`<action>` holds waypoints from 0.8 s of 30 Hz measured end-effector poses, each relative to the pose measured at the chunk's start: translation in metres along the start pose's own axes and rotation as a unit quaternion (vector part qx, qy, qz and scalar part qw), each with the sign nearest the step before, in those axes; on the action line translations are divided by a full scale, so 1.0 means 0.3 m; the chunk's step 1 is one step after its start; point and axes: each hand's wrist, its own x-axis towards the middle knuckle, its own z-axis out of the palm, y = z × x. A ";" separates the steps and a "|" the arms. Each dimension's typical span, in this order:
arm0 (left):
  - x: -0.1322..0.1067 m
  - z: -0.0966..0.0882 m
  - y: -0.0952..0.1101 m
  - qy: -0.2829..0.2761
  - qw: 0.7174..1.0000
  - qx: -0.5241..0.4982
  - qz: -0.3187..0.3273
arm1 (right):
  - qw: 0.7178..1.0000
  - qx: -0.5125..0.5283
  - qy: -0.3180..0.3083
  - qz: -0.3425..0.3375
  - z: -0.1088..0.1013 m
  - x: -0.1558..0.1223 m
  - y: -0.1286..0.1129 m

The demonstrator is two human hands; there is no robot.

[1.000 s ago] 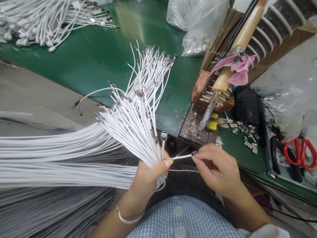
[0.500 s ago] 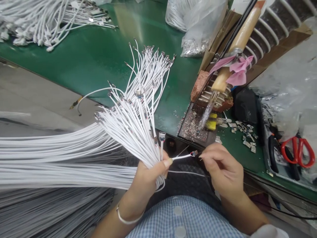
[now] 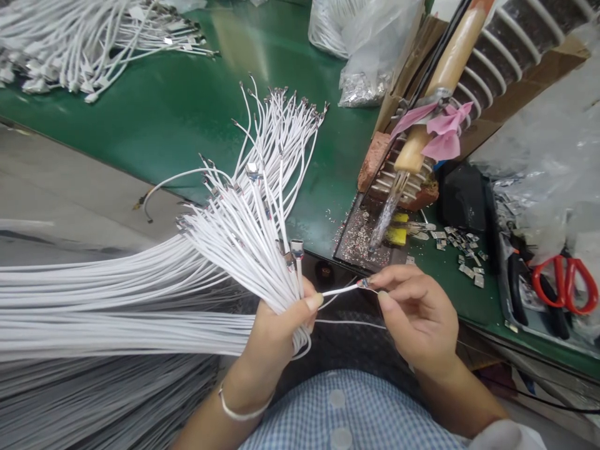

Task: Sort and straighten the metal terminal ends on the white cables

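Note:
My left hand (image 3: 281,322) is closed around a thick bundle of white cables (image 3: 239,250), whose small metal connectors fan out above the fist. A single white cable (image 3: 338,291) sticks out to the right between its thumb and fingers. At that cable's tip is a small metal connector (image 3: 364,284) with bits of coloured wire. The fingers of my right hand (image 3: 419,312) are curled at this tip, a fingertip against the connector. A fine strand runs from the tip to the right thumb.
A soldering iron (image 3: 410,150) with a wooden handle and pink cloth rests tilted over a solder-spattered tray (image 3: 356,247). Loose metal connector pieces (image 3: 469,256) and red-handled scissors (image 3: 562,281) lie right. More white cables (image 3: 89,56) lie on the green table (image 3: 178,119).
My right hand has shifted slightly left and its fingers have come up to the single cable's connector. Before, they were just to its right. The left hand keeps its hold on the bundle.

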 end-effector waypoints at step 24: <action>0.064 0.039 0.046 0.022 0.994 0.094 0.047 | 0.992 -0.109 0.037 -0.053 -0.006 0.066 0.007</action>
